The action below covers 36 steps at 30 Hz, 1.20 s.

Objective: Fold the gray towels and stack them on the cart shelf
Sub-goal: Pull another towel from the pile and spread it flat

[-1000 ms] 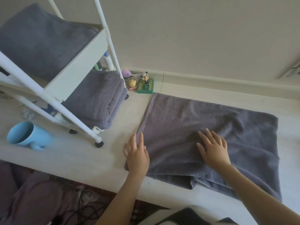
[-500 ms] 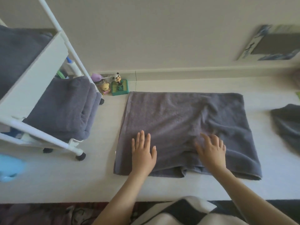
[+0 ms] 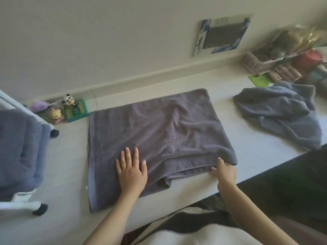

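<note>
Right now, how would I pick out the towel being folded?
On the white table by the wall, it is the flat gray towel in the middle, under the left hand. Unlike the crumpled towel to its right, it lies smooth and rectangular.

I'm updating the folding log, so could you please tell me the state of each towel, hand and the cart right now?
Towel under the hands: spread flat, doubled over, wrinkled.
Crumpled towel: unfolded, bunched at the right.
Folded towels: stacked on the cart shelf.
Cart: standing on its casters.
Left hand: flat on the towel, fingers straight.
Right hand: at the near right corner; grip unclear.
</note>
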{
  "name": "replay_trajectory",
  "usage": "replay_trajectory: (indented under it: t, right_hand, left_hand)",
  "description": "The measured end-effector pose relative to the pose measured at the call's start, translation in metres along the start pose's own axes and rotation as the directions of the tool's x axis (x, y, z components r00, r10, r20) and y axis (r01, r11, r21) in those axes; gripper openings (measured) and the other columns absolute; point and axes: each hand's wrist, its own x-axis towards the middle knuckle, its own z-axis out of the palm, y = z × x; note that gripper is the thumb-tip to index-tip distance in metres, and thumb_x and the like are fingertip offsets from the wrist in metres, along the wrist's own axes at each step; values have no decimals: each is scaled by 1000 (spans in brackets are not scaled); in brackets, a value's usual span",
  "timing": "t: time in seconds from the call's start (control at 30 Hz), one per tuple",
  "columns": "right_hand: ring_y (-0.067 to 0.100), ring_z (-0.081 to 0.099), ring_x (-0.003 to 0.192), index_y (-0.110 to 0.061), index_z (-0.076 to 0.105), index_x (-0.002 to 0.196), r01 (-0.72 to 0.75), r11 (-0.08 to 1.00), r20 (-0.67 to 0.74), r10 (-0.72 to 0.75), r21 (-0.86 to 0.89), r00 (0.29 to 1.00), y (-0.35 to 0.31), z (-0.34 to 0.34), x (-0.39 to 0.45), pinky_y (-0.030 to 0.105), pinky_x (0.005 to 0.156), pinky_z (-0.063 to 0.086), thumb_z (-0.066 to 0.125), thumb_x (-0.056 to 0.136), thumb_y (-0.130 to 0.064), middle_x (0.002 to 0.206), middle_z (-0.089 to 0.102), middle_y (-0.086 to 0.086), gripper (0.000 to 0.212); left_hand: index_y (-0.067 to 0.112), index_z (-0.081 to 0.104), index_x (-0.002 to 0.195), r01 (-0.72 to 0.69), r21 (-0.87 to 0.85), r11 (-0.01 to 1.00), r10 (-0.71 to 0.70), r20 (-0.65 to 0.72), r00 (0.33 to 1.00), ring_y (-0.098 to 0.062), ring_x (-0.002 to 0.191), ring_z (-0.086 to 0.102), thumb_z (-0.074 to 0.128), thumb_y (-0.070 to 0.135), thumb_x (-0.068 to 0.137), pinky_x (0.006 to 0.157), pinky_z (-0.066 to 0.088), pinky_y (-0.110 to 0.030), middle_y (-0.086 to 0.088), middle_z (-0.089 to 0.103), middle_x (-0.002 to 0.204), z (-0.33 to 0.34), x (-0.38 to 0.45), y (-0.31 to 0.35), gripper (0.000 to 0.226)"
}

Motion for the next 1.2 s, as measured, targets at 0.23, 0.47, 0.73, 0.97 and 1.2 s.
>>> replay_trajectory:
  t: [0.23,0.47,0.73,0.97,1.2]
  right_hand:
    - [25,63,104,-12,54,116,-88,925,97,56,369,994,-18,-13,7,26,79,50,61,89,-37,110,63,11,37]
    - [33,53,115,2,63,105,102,934,-46,-92,343,995,-26,-29,20,34,99,42,66,87,-32,120,60,15,39]
    - [28,45,70,6,52,73,239,971,-109,-240,-23,965,0,-50,22,38,64,46,58,89,-23,74,52,22,35]
    - [17,60,71,-10,55,92,210,975,-33,-208,69,978,-8,-48,21,22,59,46,61,89,-33,83,58,0,23]
    - [22,61,80,-10,51,96,33,999,92,-31,-19,995,-14,-47,24,29,71,51,70,82,-30,93,58,5,31]
  left_hand:
    - [13,46,140,-17,-6,1000,17,-18,1000,-37,136,35,28,44,90,110,22,-52,-19,38,148,3,1,2,62]
    - [16,43,142,-3,0,1000,3,-7,1000,-35,138,31,25,47,89,111,20,-53,-16,35,150,1,1,0,63]
    - [17,39,144,-54,27,998,53,30,998,-38,139,28,28,55,84,111,16,-55,-18,33,151,0,-1,-3,72]
    - [17,55,130,-380,-121,917,375,-65,925,-33,126,41,43,49,85,105,29,-57,-14,44,138,-8,-10,23,56]
    - [28,62,82,-518,-378,768,559,1,829,-8,96,40,59,55,73,89,30,-28,9,49,98,3,-26,39,29]
